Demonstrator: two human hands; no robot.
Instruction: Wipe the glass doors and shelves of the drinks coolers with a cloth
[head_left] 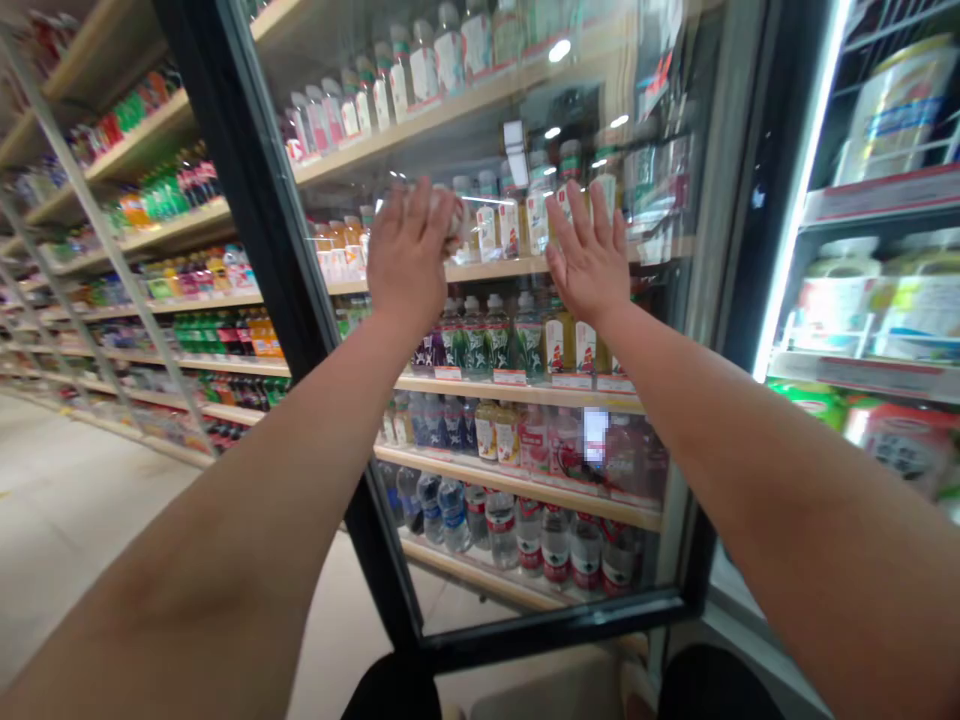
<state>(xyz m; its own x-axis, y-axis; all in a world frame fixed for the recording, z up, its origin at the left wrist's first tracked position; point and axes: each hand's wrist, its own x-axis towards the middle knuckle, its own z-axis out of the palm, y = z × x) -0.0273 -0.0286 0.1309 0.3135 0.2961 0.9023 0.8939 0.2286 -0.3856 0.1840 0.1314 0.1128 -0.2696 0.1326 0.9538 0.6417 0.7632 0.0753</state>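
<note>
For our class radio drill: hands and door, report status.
Left hand raised, right hand spread. Glass door ahead, contact unclear. Door separates hands from shelved bottles.

Shop interior, viewed from where I stand: a white vertical light strip (pixel 805 190) serves as the reference. Well to its left, pale wooden shelves (pixel 196 222) with grey metal posts (pixel 119 265) and a light floor (pixel 45 520); immediately to its right, brightly lit shelves with label rails (pixel 881 203).

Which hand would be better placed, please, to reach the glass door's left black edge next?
Probably the left hand: it looks nearer that black edge, while the right hand is farther across the glass door.
</note>
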